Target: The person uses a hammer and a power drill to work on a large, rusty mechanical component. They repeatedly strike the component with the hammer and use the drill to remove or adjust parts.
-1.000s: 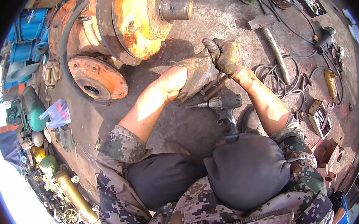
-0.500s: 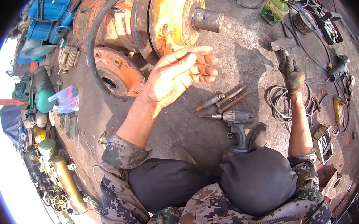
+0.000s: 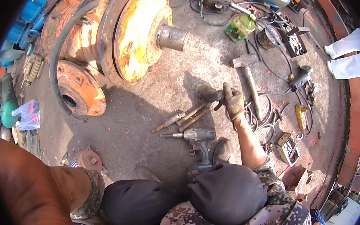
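My right hand (image 3: 233, 103), in a dark work glove, is over the floor in front of my knees. Its fingers close on a dark, rounded, crumpled thing (image 3: 209, 93) whose kind I cannot make out. Behind that hand lies a hammer (image 3: 253, 86), head away from me. My bare left hand (image 3: 18, 184) looms large at the lower left, close to the camera, its fingers out of the picture. Nearer my knees rest a cordless impact wrench (image 3: 201, 135) and several rod-like tools (image 3: 183, 119).
A big orange machine (image 3: 139, 33) with a steel shaft and an orange flange (image 3: 80, 88) stands at left. Coiled cable (image 3: 264, 113), a green jug (image 3: 240, 27), an angle grinder (image 3: 302, 77) and a toolbox (image 3: 288, 148) lie around. A person's white trousers (image 3: 353, 54) show at far right.
My right hand has let go of the hammer, moved nearer and taken hold of the dark thing. My left hand has come back from the machine toward the camera. The view has swung right.
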Demonstrator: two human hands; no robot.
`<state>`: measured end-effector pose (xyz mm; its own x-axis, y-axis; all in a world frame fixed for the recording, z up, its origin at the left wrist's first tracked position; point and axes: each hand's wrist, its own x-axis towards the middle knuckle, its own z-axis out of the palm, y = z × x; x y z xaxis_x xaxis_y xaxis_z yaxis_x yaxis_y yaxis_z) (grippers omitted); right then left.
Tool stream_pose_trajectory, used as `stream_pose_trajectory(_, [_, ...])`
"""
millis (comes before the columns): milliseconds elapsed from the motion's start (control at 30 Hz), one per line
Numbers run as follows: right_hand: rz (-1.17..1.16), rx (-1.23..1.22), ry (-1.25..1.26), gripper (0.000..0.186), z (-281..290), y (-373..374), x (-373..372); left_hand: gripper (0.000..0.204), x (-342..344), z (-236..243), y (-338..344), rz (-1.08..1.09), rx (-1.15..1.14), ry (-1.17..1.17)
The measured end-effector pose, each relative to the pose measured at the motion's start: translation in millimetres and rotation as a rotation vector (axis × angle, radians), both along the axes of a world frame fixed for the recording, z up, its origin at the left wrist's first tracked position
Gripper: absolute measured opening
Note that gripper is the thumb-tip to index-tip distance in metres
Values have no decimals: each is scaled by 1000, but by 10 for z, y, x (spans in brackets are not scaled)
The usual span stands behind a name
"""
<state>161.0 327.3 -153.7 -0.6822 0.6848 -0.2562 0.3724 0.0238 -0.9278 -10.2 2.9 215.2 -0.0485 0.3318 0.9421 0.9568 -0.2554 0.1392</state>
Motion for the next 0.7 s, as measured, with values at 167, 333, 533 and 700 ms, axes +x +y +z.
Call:
stream_pose_trajectory(167, [-24,-306,132,55,359,-78,5,47,-113,54,-321,123,97,39])
stream_pose_trajectory(333, [220,197,-121,58,158,-453,19,45,-265,-143,-708,257,111,28])
stream_pose_trajectory(533, [68,-229,43,55,367,-304,1,43,-237,-383,-774,283,180,30])
stream_pose_trajectory(700, [44,-130,63,56,200,-294,-15,41,-180,-406,-710,307,176,2])
